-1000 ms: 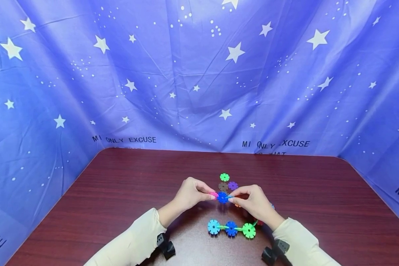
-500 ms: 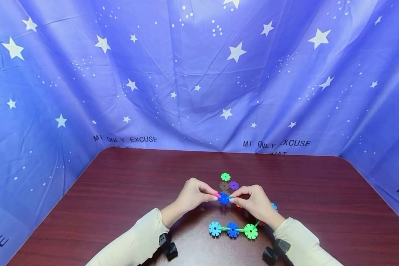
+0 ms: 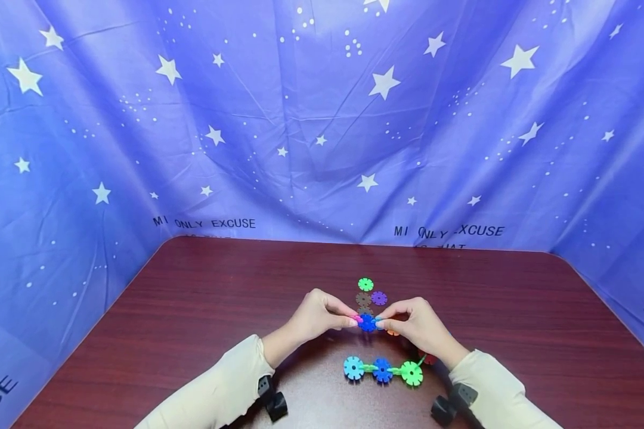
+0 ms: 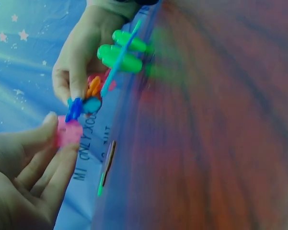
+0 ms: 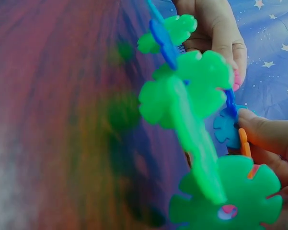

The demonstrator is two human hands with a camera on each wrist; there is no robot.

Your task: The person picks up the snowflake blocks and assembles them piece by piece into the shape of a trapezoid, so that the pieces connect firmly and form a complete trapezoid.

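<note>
My left hand [image 3: 316, 316] pinches a pink notched plastic disc [image 4: 69, 133] between thumb and fingers. That disc meets the edge of a dark blue disc [image 3: 367, 323], which stands upright between my hands. On its other side my right hand [image 3: 418, 325] pinches a light blue disc [image 5: 226, 128], with an orange disc [image 5: 245, 143] joined beyond it. The linked chain curves round under my right hand, which hides part of it. Its near end runs through a green disc [image 3: 411, 373] and another dark blue disc [image 3: 382, 370] to a light blue end disc [image 3: 353, 368].
Past my hands, loose discs lie on the dark red wooden table [image 3: 220, 298]: a green one [image 3: 365, 285], a purple one [image 3: 378, 298] and brown ones [image 3: 363, 299]. A blue curtain with white stars [image 3: 300, 119] hangs around the table's far and side edges.
My left hand has shifted slightly right, bringing the pink disc closer against the dark blue one. The chain's near end has slid a little right in view. Both grips stay the same.
</note>
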